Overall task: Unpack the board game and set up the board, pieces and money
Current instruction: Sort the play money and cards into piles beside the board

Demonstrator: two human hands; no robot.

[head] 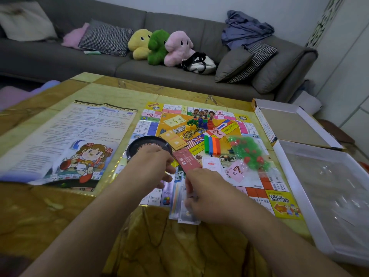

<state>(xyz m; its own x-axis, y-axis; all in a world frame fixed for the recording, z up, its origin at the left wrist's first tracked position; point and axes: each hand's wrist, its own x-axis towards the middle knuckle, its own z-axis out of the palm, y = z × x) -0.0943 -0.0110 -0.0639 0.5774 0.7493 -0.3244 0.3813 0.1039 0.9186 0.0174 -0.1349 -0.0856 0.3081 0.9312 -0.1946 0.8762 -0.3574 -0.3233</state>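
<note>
Grey sofa cushions and three plush toys line the wall beyond the hands, behind a marbled yellow counter on which a board game is spread out. Beyond and left of the left hand lies the large unfolded rules sheet. Both hands work over the near edge of the open game board, which lies flat. Right of the right hand sit the opened box halves, the nearer one lined with clear plastic. Just beyond the left hand rests a black round dish, partly hidden by the wrist. Beyond the right hand lie a clear bag of green and red houses, a row of coloured bars and, farther off, a cluster of coloured pawns. The left hand pinches a red card by its near end, the card tilting up over the board. The right hand is curled around a clear-wrapped stack of play money, pressing it against the board's near edge.
</note>
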